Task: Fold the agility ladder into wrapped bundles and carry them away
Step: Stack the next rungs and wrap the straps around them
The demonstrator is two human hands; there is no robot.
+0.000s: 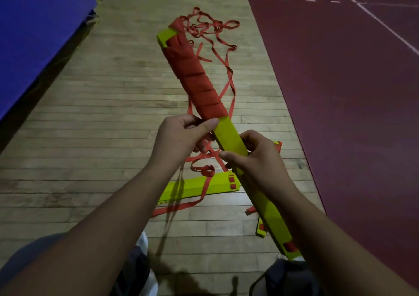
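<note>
A stack of yellow-green ladder rungs (230, 137) runs diagonally above the floor, its upper half wound in red strap (195, 73). My left hand (179, 139) pinches the red strap at the lower end of the wrapping, thumb lying on the bundle's edge. My right hand (256, 159) grips the bare yellow part of the stack further down. Loose red strap (213, 32) trails from the bundle across the floor. A second stack of yellow-green rungs (204, 186) lies flat on the floor under my hands.
Wooden floorboards (102, 105) spread beneath me. A dark red court surface (351, 91) with white lines borders them on the right. A blue mat (34, 37) sits at the upper left. My shoes (145, 261) show at the bottom.
</note>
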